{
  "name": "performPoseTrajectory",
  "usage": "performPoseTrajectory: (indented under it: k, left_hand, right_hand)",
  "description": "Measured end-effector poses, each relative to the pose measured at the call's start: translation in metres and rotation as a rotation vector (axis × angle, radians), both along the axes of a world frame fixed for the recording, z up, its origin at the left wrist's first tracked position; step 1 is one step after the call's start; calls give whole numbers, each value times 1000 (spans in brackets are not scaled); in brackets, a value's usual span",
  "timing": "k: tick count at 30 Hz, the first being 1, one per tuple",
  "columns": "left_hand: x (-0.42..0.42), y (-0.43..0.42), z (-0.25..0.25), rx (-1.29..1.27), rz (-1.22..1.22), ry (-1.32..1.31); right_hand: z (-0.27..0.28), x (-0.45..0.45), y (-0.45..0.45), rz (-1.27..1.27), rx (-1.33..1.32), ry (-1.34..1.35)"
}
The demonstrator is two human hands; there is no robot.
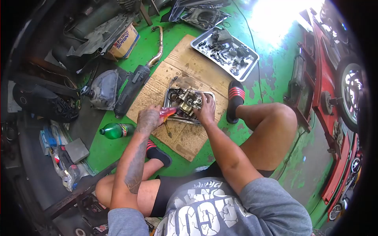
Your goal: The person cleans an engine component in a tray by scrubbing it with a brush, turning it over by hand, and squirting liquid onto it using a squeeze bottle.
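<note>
My left hand (149, 118) is closed around a red tool (168, 112), possibly a brush or a screwdriver; its far end is lost against the metal. The tool points at a greasy metal engine part (187, 104), which sits in a small metal tray (183, 118). My right hand (207, 111) grips the right side of this engine part, its fingers bent over the edge. The tray rests on a stained cardboard sheet (177, 143) between my feet.
A large metal tray (250, 72) of loose small parts lies beyond the cardboard. To the left are a green bottle (117, 131), an exhaust pipe with muffler (134, 86) and a cardboard box (125, 41). A red metal frame (321, 74) stands at right.
</note>
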State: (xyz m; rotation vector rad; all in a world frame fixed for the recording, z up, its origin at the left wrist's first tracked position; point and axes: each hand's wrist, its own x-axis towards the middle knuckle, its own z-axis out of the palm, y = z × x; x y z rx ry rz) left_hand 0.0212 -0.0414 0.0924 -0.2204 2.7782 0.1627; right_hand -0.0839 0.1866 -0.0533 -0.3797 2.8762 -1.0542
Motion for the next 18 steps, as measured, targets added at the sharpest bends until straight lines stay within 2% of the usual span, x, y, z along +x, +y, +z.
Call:
performPoseTrajectory:
  k: [3, 7, 10, 13, 18]
  left_hand:
    - [1, -1, -3, -32, -17, 118]
    - [3, 5, 1, -88, -20, 139]
    - [9, 9, 1, -73, 55, 115]
    - [20, 12, -7, -32, 67, 251]
    - [16, 18, -12, 78, 161, 229]
  right_hand:
    - [11, 8, 9, 257, 116, 38]
    - [10, 2, -11, 525, 402, 274]
    - [2, -15, -27, 634, 588, 218]
    - [3, -21, -45, 607, 590, 69]
    - [6, -23, -38, 672, 560, 60]
